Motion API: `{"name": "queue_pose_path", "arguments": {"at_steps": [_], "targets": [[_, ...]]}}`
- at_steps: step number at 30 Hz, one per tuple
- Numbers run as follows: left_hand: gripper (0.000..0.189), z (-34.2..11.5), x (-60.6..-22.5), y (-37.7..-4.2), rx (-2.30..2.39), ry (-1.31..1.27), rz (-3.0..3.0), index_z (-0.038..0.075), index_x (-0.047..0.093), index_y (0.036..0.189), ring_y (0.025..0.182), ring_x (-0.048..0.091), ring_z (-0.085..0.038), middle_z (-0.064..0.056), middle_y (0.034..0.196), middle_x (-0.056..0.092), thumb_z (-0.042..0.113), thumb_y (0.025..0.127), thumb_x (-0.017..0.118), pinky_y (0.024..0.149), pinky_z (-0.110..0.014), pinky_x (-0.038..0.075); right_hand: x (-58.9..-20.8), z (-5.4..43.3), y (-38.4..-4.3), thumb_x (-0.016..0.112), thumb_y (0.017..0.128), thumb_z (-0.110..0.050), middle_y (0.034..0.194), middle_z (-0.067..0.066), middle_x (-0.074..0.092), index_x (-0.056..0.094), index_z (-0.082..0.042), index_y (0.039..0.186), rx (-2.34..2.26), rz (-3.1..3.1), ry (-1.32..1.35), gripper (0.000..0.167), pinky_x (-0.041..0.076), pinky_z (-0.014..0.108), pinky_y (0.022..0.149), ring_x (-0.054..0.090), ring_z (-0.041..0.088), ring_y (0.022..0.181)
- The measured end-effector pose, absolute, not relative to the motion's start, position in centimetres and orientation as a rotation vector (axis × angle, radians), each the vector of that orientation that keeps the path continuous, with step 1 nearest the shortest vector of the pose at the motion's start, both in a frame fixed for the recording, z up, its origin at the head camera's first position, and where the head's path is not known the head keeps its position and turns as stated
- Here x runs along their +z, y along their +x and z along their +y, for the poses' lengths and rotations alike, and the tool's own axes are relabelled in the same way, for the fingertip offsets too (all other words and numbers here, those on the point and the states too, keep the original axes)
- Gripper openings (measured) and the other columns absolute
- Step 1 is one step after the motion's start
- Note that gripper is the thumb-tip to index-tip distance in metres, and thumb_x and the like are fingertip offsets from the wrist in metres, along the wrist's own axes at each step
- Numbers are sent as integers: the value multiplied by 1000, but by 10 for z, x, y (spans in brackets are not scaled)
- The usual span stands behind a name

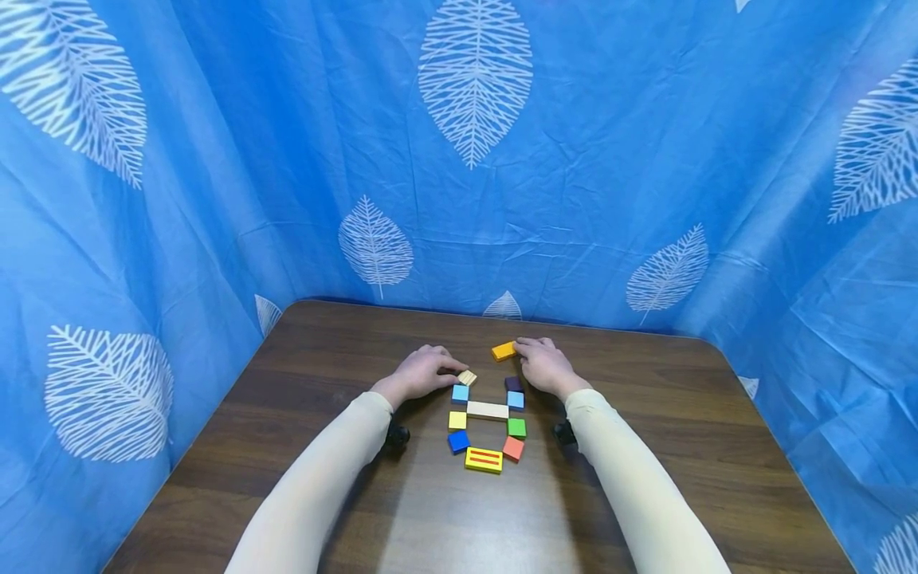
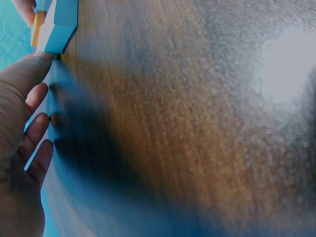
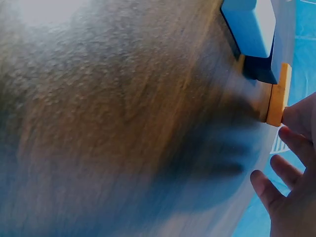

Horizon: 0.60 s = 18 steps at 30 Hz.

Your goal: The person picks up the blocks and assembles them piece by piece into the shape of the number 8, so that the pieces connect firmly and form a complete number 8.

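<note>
My left hand (image 1: pixel 423 372) pinches a small pale striped block (image 1: pixel 468 377) between thumb and forefinger, just beyond the left light blue block (image 1: pixel 460 394). In the left wrist view the thumb tip lies close to that light blue block (image 2: pixel 61 24), and the other fingers are spread. My right hand (image 1: pixel 547 367) holds the right end of an orange block (image 1: pixel 504 351) at the far middle. The right wrist view shows the orange block (image 3: pixel 279 98) at the fingertips, beside a dark block (image 3: pixel 264 68) and the right light blue block (image 3: pixel 252 27). The forefinger's hold there is partly hidden.
Between the forearms lies a ring of blocks: a long pale one (image 1: pixel 488 410) across the middle, yellow (image 1: pixel 457 420), blue (image 1: pixel 459 442), green (image 1: pixel 516 428), red (image 1: pixel 513 449) and yellow with red stripes (image 1: pixel 484 460). A blue leaf-print curtain (image 1: pixel 459 239) hangs behind the wooden table (image 1: pixel 645 414).
</note>
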<state>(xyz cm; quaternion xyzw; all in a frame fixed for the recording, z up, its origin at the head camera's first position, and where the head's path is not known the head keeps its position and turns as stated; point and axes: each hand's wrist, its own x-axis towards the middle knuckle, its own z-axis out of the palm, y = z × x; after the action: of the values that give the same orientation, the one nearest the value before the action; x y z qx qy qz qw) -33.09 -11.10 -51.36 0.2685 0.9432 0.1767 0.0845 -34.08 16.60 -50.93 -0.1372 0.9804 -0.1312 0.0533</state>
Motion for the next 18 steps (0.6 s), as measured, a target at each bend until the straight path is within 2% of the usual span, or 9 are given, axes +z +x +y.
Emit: {"name": "queue_pose_path", "arguments": {"at_steps": [5,11,18], "targets": [[34,-110,-512,-330,521,797,2818,32,68,136,114,53,-19,5,122,65,36,102,64,101,-41,41,-508,167,-337,49,105,-13,154,13,48,53,-3,147,-434,2984,-442,43,33,55,113,39,37,141],[34,-111,-512,-329,531,796,2818,31,68,135,115,53,-19,4,123,65,35,102,64,102,-41,41,-508,166,-333,55,104,-14,146,15,56,59,0,141,-464,3011,-453,40,38,52,110,46,35,132],[33,-111,-514,-329,536,816,2826,31,68,135,112,53,-19,5,122,65,35,102,64,100,-40,42,-509,169,-331,59,103,-14,134,13,66,67,-2,132,-478,3048,-470,33,43,48,105,53,32,123]]}}
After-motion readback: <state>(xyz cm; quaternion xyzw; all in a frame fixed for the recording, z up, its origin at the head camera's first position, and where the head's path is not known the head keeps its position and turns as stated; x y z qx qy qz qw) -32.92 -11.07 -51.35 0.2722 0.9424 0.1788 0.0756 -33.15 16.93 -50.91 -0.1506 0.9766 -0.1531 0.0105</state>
